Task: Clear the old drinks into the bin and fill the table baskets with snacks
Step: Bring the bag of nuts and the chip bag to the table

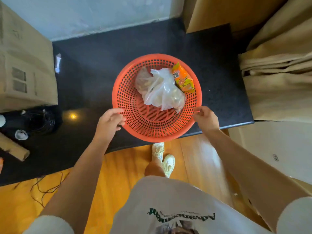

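A round orange plastic basket (135, 105) sits on the black countertop (94, 68), its near side reaching over the front edge. Inside lie a clear plastic bag of pale snacks (160, 88) and an orange snack packet (184, 78) against the far right wall. My left hand (109, 122) grips the basket's left rim, fingers curled over it and thumb below. My right hand (206, 119) pinches the right rim with thumb and fingertips. No drinks or bin are in view.
Cardboard boxes stand at the left (25, 65), the back right (228, 12) and the right (278, 73). A cardboard tube (13, 147), a small white cap (21, 134) and black cables (42, 120) lie on the counter's left. Below is a wooden floor (118, 166) with my shoes.
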### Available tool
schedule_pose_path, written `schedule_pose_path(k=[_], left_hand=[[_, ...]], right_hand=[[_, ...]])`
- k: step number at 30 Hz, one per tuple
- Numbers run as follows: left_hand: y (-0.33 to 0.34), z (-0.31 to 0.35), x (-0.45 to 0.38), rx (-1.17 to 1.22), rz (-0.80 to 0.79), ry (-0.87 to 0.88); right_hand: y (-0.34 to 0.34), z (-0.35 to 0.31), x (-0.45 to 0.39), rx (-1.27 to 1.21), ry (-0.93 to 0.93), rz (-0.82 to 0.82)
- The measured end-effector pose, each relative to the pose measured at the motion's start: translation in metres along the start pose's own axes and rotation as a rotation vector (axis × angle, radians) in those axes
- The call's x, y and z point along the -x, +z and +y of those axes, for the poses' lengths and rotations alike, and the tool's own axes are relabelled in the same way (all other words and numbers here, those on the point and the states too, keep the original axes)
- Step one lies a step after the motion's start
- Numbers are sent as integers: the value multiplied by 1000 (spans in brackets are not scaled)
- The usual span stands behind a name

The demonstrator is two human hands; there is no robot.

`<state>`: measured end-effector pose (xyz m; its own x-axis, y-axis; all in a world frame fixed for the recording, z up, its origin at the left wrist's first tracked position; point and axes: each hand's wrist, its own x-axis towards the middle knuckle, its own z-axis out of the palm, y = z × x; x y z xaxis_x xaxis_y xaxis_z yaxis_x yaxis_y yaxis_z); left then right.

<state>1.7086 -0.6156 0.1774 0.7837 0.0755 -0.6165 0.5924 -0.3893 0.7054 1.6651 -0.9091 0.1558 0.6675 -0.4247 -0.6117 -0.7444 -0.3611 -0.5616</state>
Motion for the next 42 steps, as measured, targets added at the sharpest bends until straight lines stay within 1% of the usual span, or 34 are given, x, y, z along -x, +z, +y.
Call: schedule_pose_path(k=[2, 4, 6, 11, 14, 16, 19, 23, 26, 29, 31, 33, 35, 36, 38, 40, 42], left_hand=[[9, 25, -35, -140, -46, 146], [22, 45, -69, -359, -56, 308], [35, 58, -101, -587, -78, 440], [59, 70, -163, -1099, -201, 623], [68, 75, -185, -1333, -301, 719], [72, 76, -195, -1445, -353, 761], [73, 77, -204, -1565, -376, 846], [73, 78, -208, -1630, -374, 899], [71, 79, -209, -1689, -357, 1001], [66, 81, -206, -1698, -311, 1055], [61, 82, -199, -1647, -277, 1031], [54, 87, -188, -1520, -220, 960], [43, 93, -172, -1328, -127, 826], [37, 97, -162, -1223, -91, 733], [24, 101, -138, -970, -61, 549], [14, 101, -113, -752, -69, 442], [11, 102, -85, -604, -130, 375]], right_hand=[[5, -22, -23, 79, -78, 82], [10, -45, -45, 119, -125, 157], [16, -61, -66, 171, -126, 197], [33, -74, -100, 373, -106, 240], [40, -72, -111, 459, -129, 275], [43, -73, -115, 522, -156, 312], [46, -74, -121, 589, -179, 345], [48, -75, -125, 598, -180, 372], [45, -74, -126, 575, -170, 371], [41, -74, -126, 494, -138, 365], [37, -73, -122, 420, -110, 359], [31, -71, -114, 320, -75, 368], [21, -68, -101, 176, -43, 386], [16, -65, -91, 68, -30, 390], [4, -57, -68, -231, 2, 353], [-8, -46, -37, -523, 37, 284], [-17, -31, -6, -723, 47, 217]])
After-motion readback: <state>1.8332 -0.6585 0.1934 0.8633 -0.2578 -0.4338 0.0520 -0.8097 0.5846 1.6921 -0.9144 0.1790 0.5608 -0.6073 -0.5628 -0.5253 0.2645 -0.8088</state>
